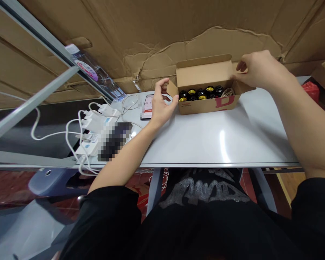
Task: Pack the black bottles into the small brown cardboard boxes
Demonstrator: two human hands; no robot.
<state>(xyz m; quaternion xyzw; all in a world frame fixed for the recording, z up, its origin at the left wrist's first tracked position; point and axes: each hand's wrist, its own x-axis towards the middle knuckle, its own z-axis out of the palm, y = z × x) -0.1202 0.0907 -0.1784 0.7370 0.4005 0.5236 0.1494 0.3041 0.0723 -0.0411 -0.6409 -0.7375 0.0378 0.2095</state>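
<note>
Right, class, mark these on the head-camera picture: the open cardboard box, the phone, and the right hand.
Open cardboard box (202, 107): head view, on its front panel.
Phone (148, 107): head view, on its lit screen.
Right hand (256, 70): head view, on the back of the hand.

In front of the open cardboard box (205, 90), room for a hand is offered by the white table top (219, 141). Behind the box, passage is blocked by a corrugated cardboard sheet (205, 36). To its left, the way is obstructed by the left hand (162, 103), then a smartphone (147, 106), with white chargers (95, 126) and tangled white cables (75, 144) beyond. To its right, the gap is partly filled by the right hand (260, 70).
</note>
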